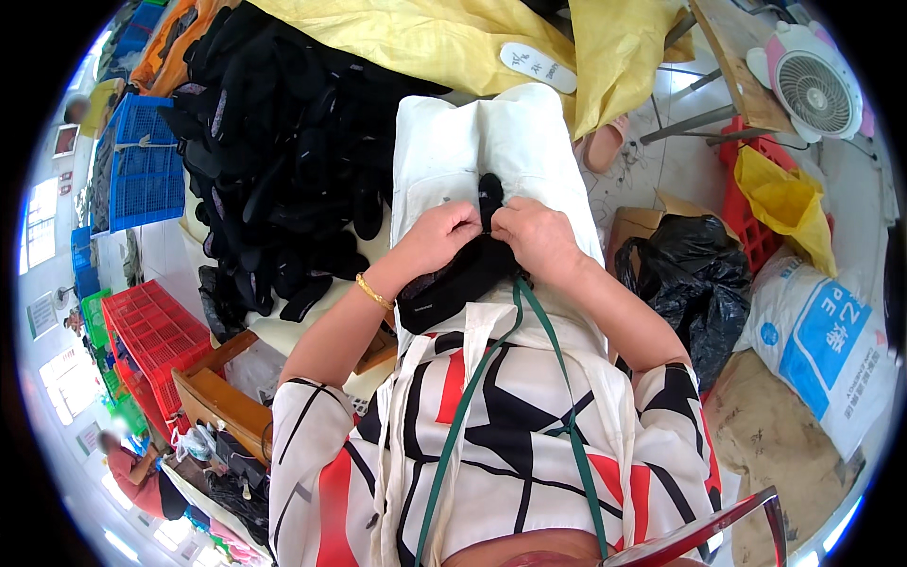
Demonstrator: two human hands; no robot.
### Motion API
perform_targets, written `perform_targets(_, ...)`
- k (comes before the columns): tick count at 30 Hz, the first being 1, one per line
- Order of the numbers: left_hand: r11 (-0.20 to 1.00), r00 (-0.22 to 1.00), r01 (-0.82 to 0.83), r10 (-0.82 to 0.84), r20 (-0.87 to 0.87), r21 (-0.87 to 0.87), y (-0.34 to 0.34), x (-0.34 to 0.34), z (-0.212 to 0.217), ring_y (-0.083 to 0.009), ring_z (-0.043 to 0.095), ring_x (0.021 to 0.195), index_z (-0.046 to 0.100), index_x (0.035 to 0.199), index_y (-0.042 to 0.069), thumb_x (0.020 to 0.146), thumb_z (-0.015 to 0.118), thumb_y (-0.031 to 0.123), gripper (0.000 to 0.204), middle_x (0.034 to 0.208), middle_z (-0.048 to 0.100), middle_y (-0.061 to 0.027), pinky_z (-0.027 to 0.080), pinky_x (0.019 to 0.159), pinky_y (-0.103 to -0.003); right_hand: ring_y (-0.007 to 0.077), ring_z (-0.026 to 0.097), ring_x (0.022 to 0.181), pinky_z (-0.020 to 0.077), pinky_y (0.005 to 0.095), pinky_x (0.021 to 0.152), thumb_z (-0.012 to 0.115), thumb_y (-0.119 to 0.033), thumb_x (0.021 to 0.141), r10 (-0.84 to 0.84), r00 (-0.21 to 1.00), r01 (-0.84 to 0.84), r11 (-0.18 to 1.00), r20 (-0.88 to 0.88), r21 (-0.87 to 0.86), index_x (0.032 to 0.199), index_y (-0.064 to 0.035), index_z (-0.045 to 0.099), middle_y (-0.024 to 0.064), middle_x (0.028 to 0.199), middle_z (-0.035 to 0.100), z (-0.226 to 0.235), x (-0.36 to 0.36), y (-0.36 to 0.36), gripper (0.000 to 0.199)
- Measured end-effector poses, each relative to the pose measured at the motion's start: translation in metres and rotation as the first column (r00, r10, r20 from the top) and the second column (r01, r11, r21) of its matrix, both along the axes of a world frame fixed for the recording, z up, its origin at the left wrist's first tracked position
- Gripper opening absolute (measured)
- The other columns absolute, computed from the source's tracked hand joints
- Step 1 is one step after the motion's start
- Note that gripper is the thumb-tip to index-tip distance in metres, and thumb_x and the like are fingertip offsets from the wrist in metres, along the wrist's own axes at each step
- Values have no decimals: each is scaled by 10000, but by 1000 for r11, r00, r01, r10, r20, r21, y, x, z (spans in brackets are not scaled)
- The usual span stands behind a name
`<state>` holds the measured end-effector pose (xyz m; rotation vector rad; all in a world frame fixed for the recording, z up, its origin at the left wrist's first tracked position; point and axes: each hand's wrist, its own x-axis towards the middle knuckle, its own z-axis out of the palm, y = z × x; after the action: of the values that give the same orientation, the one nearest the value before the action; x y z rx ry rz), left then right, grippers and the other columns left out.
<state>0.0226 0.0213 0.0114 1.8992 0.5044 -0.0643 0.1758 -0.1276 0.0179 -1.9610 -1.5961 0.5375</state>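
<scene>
My left hand (pixel 436 236) and my right hand (pixel 537 236) are pressed close together over my lap, both gripping a black shoe piece (pixel 490 200) whose tip sticks up between the fingers. More black material (pixel 453 283) lies bunched under the hands on the white apron (pixel 472 142) covering my knees. A gold bangle (pixel 374 292) circles my left wrist. A large heap of black shoe pieces (pixel 283 151) lies just left of the hands.
Yellow sheeting (pixel 444 38) with a white insole (pixel 537 66) lies ahead. Blue crates (pixel 142 170) and red crates (pixel 151 331) stand left. At right are a black plastic bag (pixel 690 274), a yellow bag (pixel 789 203), a white sack (pixel 822 340) and a small fan (pixel 812 85).
</scene>
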Motion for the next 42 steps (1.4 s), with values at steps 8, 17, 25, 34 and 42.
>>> perform_targets(8,917,977,-141,68,-202,-373,5,-6,-15,-57,496,643,662,910,42,900,675,144,103,723,582,34,411,586,-227,289,628,817,507,408,651,686,-163,821,-12,982,33,994,-190,107,873,-122,632,55,820,607,-14,-7,1,85)
perform_targets(17,894,969,-213,143,-199,-395,1,-2,-7,-55,542,744,696,935,12,891,695,129,126,821,648,12,461,701,-225,256,655,815,525,309,674,624,-73,888,130,913,-50,976,-386,210,890,-82,577,66,864,641,-10,1,7,48)
perform_targets(25,769,983,-182,156,-97,-612,-6,-12,-27,-64,543,798,663,922,38,904,671,134,98,858,624,33,457,745,-225,289,671,709,516,375,666,537,-128,950,-35,945,-17,988,-324,-156,979,-67,542,91,744,676,3,14,-2,68)
perform_targets(34,990,994,-62,49,102,126,-17,4,-9,-268,537,629,538,664,8,755,713,186,265,664,549,-150,430,595,-374,350,651,681,499,464,638,524,-184,939,-75,952,51,995,-297,-87,912,-91,566,113,698,657,-4,7,-3,106)
perform_targets(42,989,988,-144,145,52,-23,-21,5,-9,-107,510,668,542,793,34,753,739,115,217,733,566,-30,442,600,-294,306,671,692,522,412,657,540,-166,953,-149,900,119,988,-409,-98,967,-60,549,117,724,670,3,6,-12,107)
